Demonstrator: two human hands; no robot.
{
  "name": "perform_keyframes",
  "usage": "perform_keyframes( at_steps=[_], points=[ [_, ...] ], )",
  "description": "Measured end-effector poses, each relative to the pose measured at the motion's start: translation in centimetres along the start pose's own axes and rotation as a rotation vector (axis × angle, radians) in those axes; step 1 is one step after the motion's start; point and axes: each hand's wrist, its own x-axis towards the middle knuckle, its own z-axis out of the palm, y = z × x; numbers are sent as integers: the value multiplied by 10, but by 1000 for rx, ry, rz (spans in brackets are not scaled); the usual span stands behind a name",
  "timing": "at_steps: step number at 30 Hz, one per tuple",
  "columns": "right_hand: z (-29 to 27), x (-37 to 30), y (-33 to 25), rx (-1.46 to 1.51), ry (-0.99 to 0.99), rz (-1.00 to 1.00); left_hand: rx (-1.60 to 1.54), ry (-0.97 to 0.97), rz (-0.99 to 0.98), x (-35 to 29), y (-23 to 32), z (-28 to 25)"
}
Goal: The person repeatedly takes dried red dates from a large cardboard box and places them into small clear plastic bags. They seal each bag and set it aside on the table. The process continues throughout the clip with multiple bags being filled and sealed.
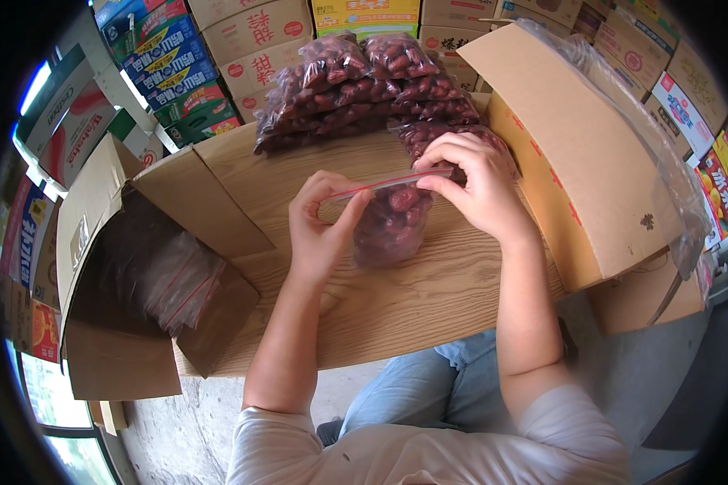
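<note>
A clear zip-lock bag of dark red dates, with a red line along its top strip, stands on the wooden table before me. My left hand pinches the left end of that strip between thumb and fingers. At the strip's right end, my right hand pinches it the same way. The strip is stretched fairly straight between the two hands. Just behind my right hand lies another filled bag of dates, partly hidden by the hand.
Filled date bags are piled at the table's back. An open carton at left holds flat empty zip-lock bags. A large cardboard box with raised flaps stands at right. Stacked cartons line the back.
</note>
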Motion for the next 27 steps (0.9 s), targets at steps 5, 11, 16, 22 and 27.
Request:
perform_keyframes(
  at_steps=[5,11,16,22,27],
  points=[
    [-9,-5,12,-46,-21,22,0,27,10,0,-3,0],
    [-4,-12,22,208,37,156,-22,51,-48,0,-4,-4],
    [-6,-17,32,313,6,209,32,87,-42,-1,-8,-3],
    [18,-21,47,559,187,260,-35,168,-148,2,-17,-9],
    [60,-24,47,641,336,255,-159,138,-194,-1,-33,-11]
  ],
)
